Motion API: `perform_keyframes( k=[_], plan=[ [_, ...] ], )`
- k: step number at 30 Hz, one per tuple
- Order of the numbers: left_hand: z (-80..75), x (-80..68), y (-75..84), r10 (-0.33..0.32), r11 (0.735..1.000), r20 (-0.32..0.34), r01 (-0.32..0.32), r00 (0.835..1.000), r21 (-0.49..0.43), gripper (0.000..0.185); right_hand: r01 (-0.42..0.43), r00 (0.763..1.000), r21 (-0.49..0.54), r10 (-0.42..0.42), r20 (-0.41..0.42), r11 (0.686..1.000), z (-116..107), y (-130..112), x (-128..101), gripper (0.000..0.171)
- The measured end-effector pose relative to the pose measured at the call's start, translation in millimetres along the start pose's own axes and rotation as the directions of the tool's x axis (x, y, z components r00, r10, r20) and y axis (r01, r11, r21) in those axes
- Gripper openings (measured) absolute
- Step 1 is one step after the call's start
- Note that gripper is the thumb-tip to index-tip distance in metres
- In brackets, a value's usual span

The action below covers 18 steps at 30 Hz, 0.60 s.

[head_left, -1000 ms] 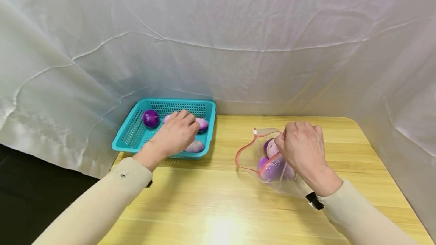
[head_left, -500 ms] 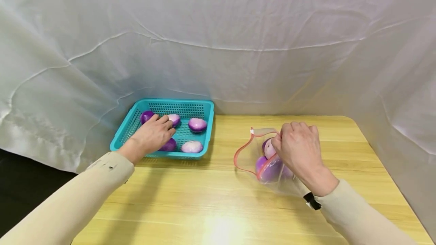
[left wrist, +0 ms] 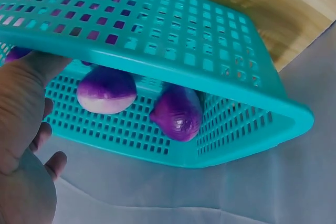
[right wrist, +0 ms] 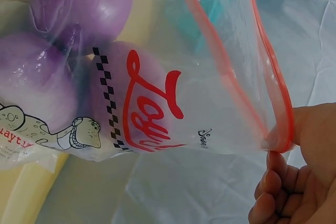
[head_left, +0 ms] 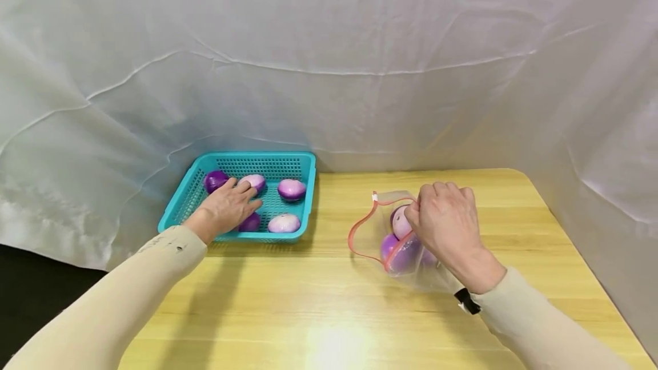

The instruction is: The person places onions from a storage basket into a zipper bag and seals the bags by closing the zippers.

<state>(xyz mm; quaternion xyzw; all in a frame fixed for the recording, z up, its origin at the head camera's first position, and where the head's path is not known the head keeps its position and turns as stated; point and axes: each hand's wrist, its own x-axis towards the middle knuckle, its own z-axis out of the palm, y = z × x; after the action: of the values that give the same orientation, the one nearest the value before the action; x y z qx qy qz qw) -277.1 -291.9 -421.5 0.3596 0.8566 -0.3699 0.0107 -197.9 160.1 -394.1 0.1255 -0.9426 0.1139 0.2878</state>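
My left hand [head_left: 223, 210] reaches over the teal basket [head_left: 308, 210], fingers apart and lowered among the onions. In the left wrist view the thumb lies at the rim and nothing shows in the fingers. A purple onion [head_left: 250, 222] lies just beside the hand, partly covered by it. A dark onion [head_left: 215, 181] and a pale-topped onion [head_left: 253, 183] lie beyond the fingertips. My right hand [head_left: 447, 227] pinches the red-edged mouth of a clear zip bag [right wrist: 210, 114] between thumb and forefinger. The bag's mouth gapes to the left, with several purple onions [right wrist: 100, 3] inside.
Two more onions sit in the basket's right half, one at the back [head_left: 291, 189] and one at the front [head_left: 284, 223]. The wooden table [head_left: 319, 290] runs between basket and bag. A grey-white curtain [head_left: 329, 96] hangs behind and at the sides.
My left hand has moved left from the basket's middle, uncovering the onions on the right, then settled near the front left onion. The right hand keeps its hold on the bag.
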Motion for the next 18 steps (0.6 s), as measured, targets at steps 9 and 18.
perform_keyframes(
  k=[9,18],
  plan=[
    [8.8,2.0,3.4,-0.014,1.0,0.057,0.013,0.998,0.025,0.07,-0.002,1.0,0.003,0.002,-0.002,1.0,1,-3,-2,0.021],
    [18.7,2.0,4.3,-0.025,1.0,0.081,0.025,0.996,0.004,0.056,-0.008,1.0,0.009,0.008,0.001,1.0,0,-7,-5,0.022]
  ],
)
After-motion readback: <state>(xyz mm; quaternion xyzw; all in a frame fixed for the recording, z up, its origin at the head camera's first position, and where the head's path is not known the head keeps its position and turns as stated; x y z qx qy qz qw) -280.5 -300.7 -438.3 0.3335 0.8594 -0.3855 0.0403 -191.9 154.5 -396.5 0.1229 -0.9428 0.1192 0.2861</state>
